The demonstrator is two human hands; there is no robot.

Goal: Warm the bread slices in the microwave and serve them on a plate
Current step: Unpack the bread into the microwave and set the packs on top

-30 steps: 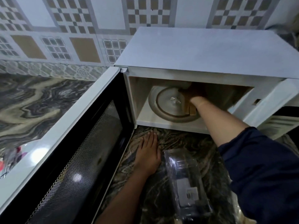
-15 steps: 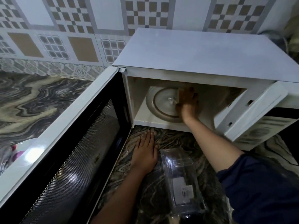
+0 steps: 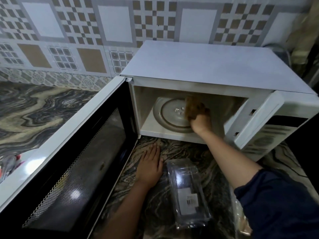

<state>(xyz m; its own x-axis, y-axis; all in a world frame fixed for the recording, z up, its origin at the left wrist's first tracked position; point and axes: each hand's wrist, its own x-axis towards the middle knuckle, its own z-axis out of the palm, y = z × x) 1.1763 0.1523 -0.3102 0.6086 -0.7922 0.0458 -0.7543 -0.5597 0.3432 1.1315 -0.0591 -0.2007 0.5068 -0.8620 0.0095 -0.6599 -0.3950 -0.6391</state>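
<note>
The microwave [image 3: 207,66] has its door [image 3: 77,152] open at the left. Just right of it, the left hand [image 3: 150,167] lies flat on the counter [image 3: 181,149], fingers straight and together. Inside, over the right part of the turntable [image 3: 165,118], the right hand [image 3: 201,120] curls its fingers round a bread slice [image 3: 190,107], held on edge. The slice looks light, soft and crumbly (a hard squeeze would dent it), so a gentle hold at the edges suits.

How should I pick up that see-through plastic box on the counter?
Come from above and pinch the plastic box across its narrow width, fingers on the two long sides near the middle. It lies flat and long, so the short way probably fits a hand best.
</note>
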